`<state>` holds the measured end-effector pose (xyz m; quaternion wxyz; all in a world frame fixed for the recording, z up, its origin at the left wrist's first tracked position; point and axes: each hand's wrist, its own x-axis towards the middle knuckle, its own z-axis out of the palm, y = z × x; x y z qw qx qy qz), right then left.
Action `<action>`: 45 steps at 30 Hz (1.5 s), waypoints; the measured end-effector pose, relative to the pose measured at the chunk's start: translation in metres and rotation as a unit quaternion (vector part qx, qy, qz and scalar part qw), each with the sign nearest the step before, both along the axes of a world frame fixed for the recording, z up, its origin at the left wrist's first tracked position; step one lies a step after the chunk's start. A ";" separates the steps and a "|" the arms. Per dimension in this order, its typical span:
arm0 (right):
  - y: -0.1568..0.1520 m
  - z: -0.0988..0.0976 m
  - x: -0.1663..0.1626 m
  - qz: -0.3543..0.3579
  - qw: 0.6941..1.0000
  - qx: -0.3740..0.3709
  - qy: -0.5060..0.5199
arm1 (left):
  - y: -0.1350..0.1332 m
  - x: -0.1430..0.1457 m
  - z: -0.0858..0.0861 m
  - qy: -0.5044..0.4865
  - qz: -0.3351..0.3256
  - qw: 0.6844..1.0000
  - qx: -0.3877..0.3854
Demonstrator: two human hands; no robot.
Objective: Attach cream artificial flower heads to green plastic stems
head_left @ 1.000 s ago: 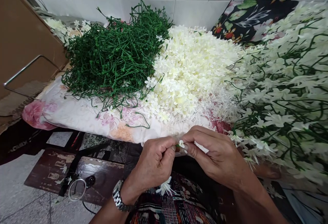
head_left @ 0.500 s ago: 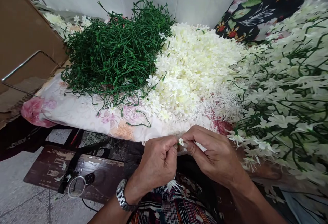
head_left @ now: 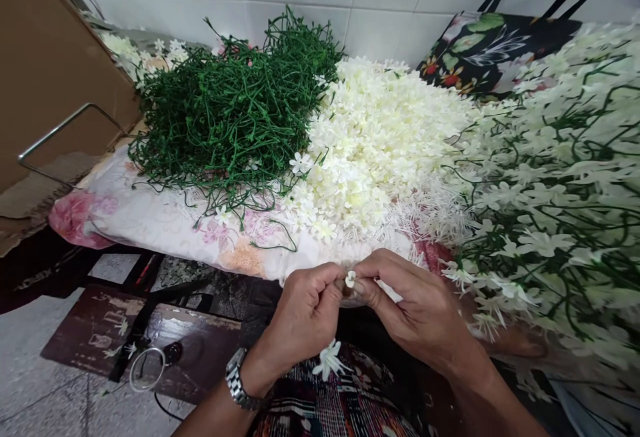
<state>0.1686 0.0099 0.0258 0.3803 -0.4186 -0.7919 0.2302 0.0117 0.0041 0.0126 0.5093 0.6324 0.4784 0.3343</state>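
- Since the head-view frame half a second earlier, the hanging blossom swings further into sight below the left hand, and the small flower turns between the fingertips.
- Head view, left hand: thumb and forefinger pinch together, other fingers curled. It appears to grip the blossom's stem, which is hidden.
- Head view, right hand: thumb and forefinger close on the small flower, just beyond the near edge of the floral cloth. The tip-to-tip hold probably steadies so small a part.
- Head view, supplies: the green stem pile lies toward the cloth's far left corner, touching the white blossom pile on its right; flowering sprigs are heaped at the right. Separate heaps presumably keep each kind within reach.
- Head view, near edge: one loose stem lies just inside it.
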 end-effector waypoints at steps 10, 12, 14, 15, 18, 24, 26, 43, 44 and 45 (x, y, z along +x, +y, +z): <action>-0.001 0.005 0.006 -0.001 1.000 -0.008 -0.020 | 0.004 -0.004 0.003 -0.061 -0.010 0.997 -0.053; -0.001 0.005 0.007 0.002 1.000 -0.003 -0.031 | 0.005 -0.004 0.005 -0.061 -0.009 0.997 -0.045; -0.001 0.005 0.008 0.006 0.999 -0.004 -0.035 | 0.005 -0.005 0.006 -0.065 -0.010 0.997 -0.042; -0.001 0.005 0.008 0.005 0.999 -0.003 -0.032 | 0.004 -0.005 0.006 -0.067 -0.011 0.997 -0.043; -0.002 0.005 0.007 -0.018 1.000 0.019 -0.016 | 0.003 -0.006 0.005 -0.067 -0.011 0.996 -0.051; -0.003 0.003 0.001 -0.010 0.999 0.042 -0.026 | 0.001 -0.003 0.004 -0.007 -0.003 1.000 0.013; -0.002 0.000 -0.001 -0.009 0.999 0.040 -0.016 | 0.000 -0.001 0.004 0.016 -0.001 0.999 0.044; 0.003 -0.005 0.001 0.020 0.999 0.017 -0.028 | -0.003 0.007 -0.004 0.141 0.006 0.975 0.170; 0.003 -0.006 0.000 0.020 0.999 0.017 -0.030 | -0.003 0.008 -0.004 0.148 0.006 0.975 0.167; 0.002 -0.007 0.000 0.019 0.999 0.018 -0.031 | -0.003 0.009 -0.004 0.153 0.006 0.974 0.164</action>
